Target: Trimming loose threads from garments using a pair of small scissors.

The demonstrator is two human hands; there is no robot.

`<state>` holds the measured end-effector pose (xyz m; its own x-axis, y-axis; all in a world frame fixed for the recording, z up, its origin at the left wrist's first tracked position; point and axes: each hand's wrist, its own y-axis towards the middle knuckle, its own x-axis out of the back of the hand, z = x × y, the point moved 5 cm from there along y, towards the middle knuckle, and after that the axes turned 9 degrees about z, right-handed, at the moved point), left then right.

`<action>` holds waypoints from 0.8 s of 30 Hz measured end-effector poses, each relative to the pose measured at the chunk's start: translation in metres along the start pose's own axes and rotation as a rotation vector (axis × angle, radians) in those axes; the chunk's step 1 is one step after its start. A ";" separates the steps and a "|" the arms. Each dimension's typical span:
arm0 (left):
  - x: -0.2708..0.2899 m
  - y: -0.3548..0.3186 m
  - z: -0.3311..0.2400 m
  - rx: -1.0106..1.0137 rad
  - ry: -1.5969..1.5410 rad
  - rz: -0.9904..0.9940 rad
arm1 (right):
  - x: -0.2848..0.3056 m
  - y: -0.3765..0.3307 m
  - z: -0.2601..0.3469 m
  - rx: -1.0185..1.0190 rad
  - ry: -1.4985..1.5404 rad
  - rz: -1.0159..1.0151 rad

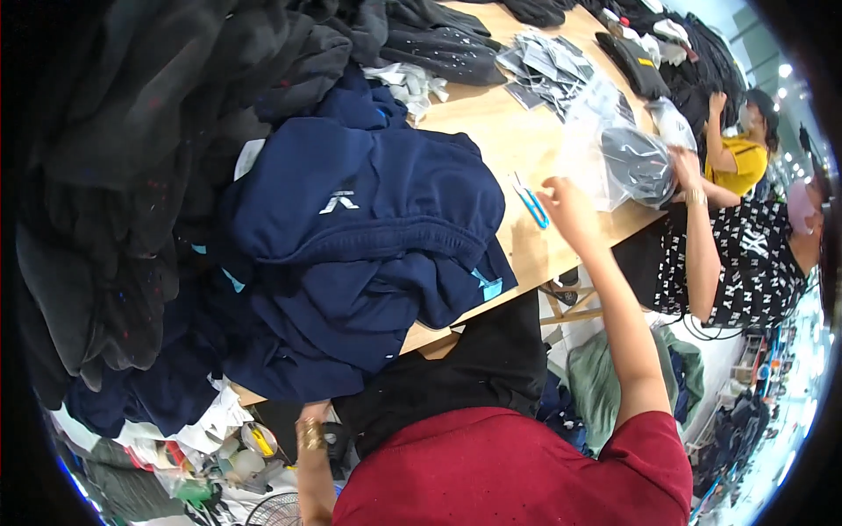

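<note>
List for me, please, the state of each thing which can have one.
Right hand: loosely curled, apparently empty.
Left hand: mostly hidden.
Thread snips: lying flat beside the right hand.
Navy garment: loosely bunched, unbagged.
Black garments: heaped, crumpled.
Grey cards: scattered, overlapping.
Bagged dark garment: enclosed in clear plastic, co-worker's hand touching it.
Fan: partly visible; cannot tell whether running.

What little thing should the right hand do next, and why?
Perhaps the right hand should pick up the blue snips. They lie on the wooden table right by its fingertips, and I see nothing held in that hand. The navy garment is close by too, just to the left.
</note>
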<state>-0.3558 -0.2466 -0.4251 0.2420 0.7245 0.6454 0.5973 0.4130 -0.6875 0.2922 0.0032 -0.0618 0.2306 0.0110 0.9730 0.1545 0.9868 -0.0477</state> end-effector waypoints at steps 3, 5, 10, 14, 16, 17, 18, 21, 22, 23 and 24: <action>0.094 0.042 -0.021 -0.008 -0.092 -0.138 | -0.036 0.004 0.000 0.075 -0.274 -0.198; 0.135 0.032 -0.027 0.010 -0.160 -0.236 | -0.051 0.004 -0.010 0.082 -0.256 -0.185; 0.191 -0.002 -0.078 0.052 -0.340 -0.483 | -0.058 -0.005 -0.035 -0.005 -0.114 -0.044; 0.218 -0.027 -0.131 0.068 -0.489 -0.701 | -0.052 -0.042 -0.065 -0.154 0.496 -0.079; 0.242 -0.031 -0.154 0.208 -0.492 -0.382 | -0.048 -0.066 -0.067 -0.188 0.864 -0.123; 0.257 -0.042 -0.171 0.324 -0.440 0.002 | -0.052 -0.077 -0.071 -0.183 1.087 -0.140; 0.274 -0.052 -0.192 0.310 -0.453 0.115 | -0.053 -0.085 -0.065 -0.188 1.130 -0.102; 0.342 -0.049 -0.253 0.021 -0.620 0.301 | -0.057 -0.107 -0.026 -0.314 1.073 0.021; 0.360 -0.041 -0.266 -0.116 -0.786 0.221 | -0.057 -0.107 -0.009 -0.168 0.889 0.013; 0.381 -0.025 -0.277 -0.234 -0.904 0.065 | -0.063 -0.108 0.006 -0.085 0.892 0.052; 0.395 -0.010 -0.285 -0.227 -1.088 0.094 | -0.067 -0.109 0.018 -0.048 0.777 0.030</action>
<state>-0.0486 -0.1217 -0.0685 -0.4390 0.8907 -0.1182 0.7646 0.3013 -0.5697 0.2431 -0.1023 -0.1179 0.8394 -0.0960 0.5350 0.1749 0.9796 -0.0987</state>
